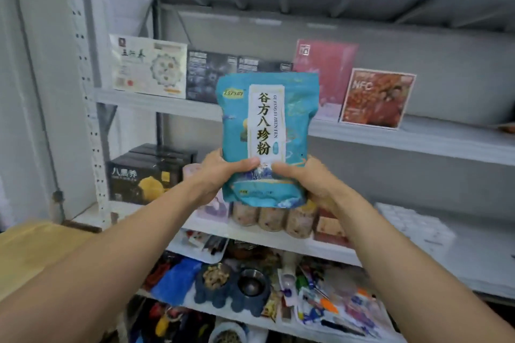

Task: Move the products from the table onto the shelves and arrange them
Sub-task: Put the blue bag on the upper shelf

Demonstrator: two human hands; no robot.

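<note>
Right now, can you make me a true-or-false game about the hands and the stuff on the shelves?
1. The left hand and the right hand both hold the blue pouch. True.
2. The blue pouch is upside down. False: its writing stands the right way up.
3. A red box marked NFC stands on the middle shelf, to the right of the pouch. True.
4. The black box with the yellow picture is in the right hand. False: it sits on the lower shelf, left of the hands.
</note>
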